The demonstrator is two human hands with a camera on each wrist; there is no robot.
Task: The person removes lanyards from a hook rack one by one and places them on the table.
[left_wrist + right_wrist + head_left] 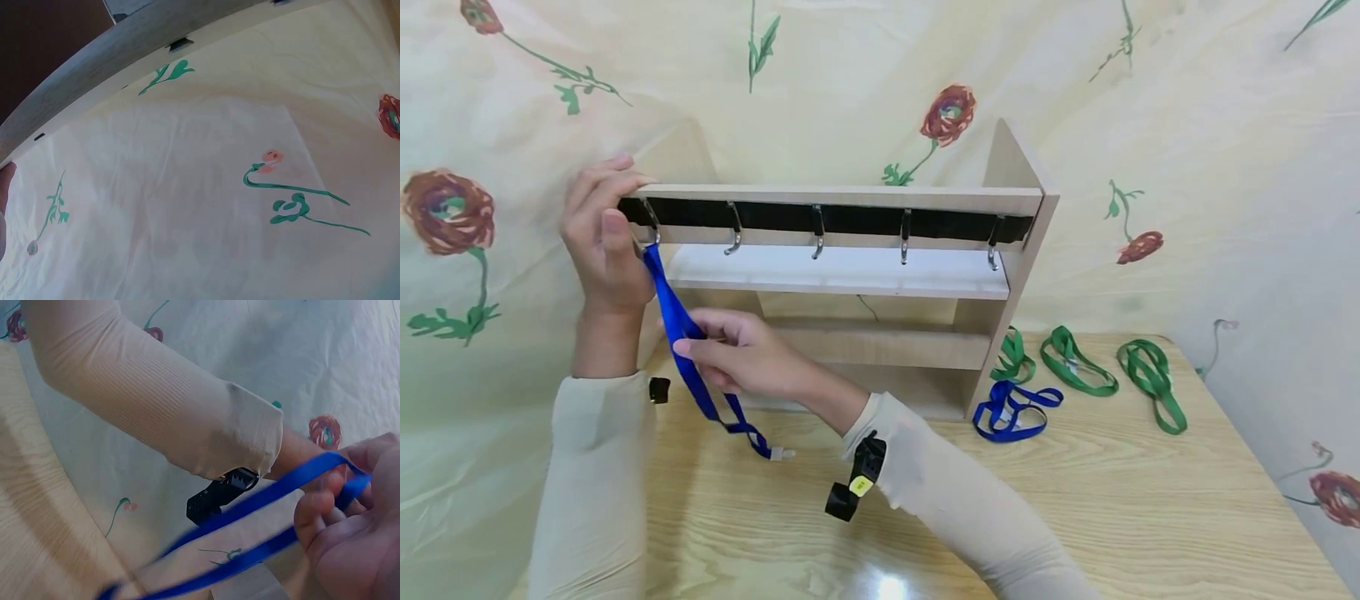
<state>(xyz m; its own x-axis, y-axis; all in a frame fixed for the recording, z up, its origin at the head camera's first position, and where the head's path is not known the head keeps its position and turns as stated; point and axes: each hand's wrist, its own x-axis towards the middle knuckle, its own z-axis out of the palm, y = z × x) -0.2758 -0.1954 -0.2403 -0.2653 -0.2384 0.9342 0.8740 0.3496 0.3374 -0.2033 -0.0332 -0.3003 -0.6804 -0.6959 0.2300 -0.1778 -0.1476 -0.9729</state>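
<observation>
A blue lanyard (673,312) hangs by its upper end from the leftmost hook (653,221) of a wooden shelf rack (850,193). My right hand (745,350) pinches the strap partway down between thumb and fingers, and its white clip (781,454) dangles below. In the right wrist view the blue strap (269,494) runs past the curled fingers of that hand (356,544). My left hand (606,233) holds the rack's left end, fingers over the top edge and thumb in front beside the hook. The left wrist view shows mostly flowered cloth, with little of the hand.
Several bare metal hooks (817,232) line the black strip to the right. Beside the rack lie another blue lanyard (1011,412) and green lanyards (1078,367) on the wooden table (1150,500). Flowered cloth (850,100) covers the wall behind.
</observation>
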